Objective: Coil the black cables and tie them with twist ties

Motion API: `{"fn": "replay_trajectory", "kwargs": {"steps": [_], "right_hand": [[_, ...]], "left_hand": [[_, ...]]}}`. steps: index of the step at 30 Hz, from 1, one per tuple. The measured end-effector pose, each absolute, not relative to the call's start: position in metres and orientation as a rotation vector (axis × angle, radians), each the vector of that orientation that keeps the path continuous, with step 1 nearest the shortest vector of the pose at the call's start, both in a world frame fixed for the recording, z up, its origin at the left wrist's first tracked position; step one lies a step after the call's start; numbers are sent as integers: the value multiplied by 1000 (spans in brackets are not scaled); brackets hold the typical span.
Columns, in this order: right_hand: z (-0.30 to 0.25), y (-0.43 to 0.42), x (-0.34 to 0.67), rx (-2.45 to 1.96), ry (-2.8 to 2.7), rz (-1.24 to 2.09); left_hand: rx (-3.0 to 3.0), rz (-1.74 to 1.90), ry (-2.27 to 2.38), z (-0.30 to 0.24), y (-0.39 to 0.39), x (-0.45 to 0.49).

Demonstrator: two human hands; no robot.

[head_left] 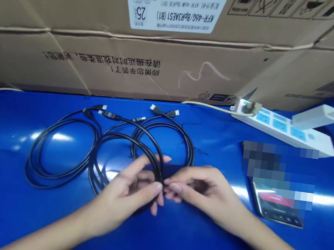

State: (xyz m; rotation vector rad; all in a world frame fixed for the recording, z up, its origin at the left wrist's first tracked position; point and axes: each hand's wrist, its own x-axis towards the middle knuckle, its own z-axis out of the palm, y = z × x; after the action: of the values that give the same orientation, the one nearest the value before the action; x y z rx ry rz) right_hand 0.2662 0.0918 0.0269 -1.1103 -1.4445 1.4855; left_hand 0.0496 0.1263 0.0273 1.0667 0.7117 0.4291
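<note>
Gripping a coiled black cable (pixel 150 155), the left hand (pixel 124 193) closes its fingers around the bundle; the right hand (pixel 204 187) brings its fingers narrowly together at the bundle's right side, their hold indiscernible. On the blue surface (pixel 169 244), relative to this cable: second coil (pixel 30 156), left; third coil (pixel 191 148), behind; smartphone (pixel 280 202), right.

Head view, close above blue table (pixel 176 241), facing forward and down

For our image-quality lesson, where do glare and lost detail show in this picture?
Head view: white glare on the blue tabletop; head view: mosaic blocks over much of the phone; head view: smallest print on the box label too soft to read.
</note>
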Motion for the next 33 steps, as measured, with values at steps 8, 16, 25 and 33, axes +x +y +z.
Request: {"fn": "replay_trajectory", "kwargs": {"steps": [8,16,25,33], "right_hand": [[26,98,270,-1128,-843,2150],[29,97,273,-1148,-1213,1990],[26,84,277,-1028,-2234,597],[28,78,271,-1077,-2241,247]], "left_hand": [[1425,309,726,30,123,46],[1573,270,702,32,124,43],[1373,306,819,34,123,49],[1076,392,743,28,123,54]]}}
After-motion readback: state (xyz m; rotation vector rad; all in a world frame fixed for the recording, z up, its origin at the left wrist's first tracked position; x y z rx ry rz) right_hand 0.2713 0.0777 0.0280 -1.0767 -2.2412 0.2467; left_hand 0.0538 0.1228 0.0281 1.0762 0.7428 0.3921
